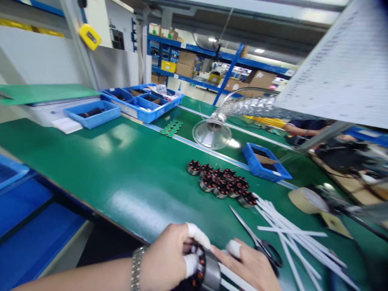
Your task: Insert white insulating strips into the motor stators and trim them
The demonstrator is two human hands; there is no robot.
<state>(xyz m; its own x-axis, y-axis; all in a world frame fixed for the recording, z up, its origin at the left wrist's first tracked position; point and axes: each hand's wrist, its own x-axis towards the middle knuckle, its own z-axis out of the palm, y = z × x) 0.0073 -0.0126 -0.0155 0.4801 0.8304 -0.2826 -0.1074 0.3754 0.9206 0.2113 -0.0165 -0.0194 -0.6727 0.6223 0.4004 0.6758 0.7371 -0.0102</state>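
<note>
Near the edge of the green tabletop (130,165), I see the left hand (163,258) gripping a motor core (211,271) in white-covered fingers; white strips (235,278) trail rightward beneath the nearby right hand (253,264), whose grip I cannot tell.

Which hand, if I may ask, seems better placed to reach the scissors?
Probably the right hand: it lies close beside the scissors, while the left hand is farther off, gripping the copper-wound motor part.

Silvery link wristband (138,268) on left arm (93,277), white finger covers (198,235) on left hand (165,256) and right hand (254,262)
</note>
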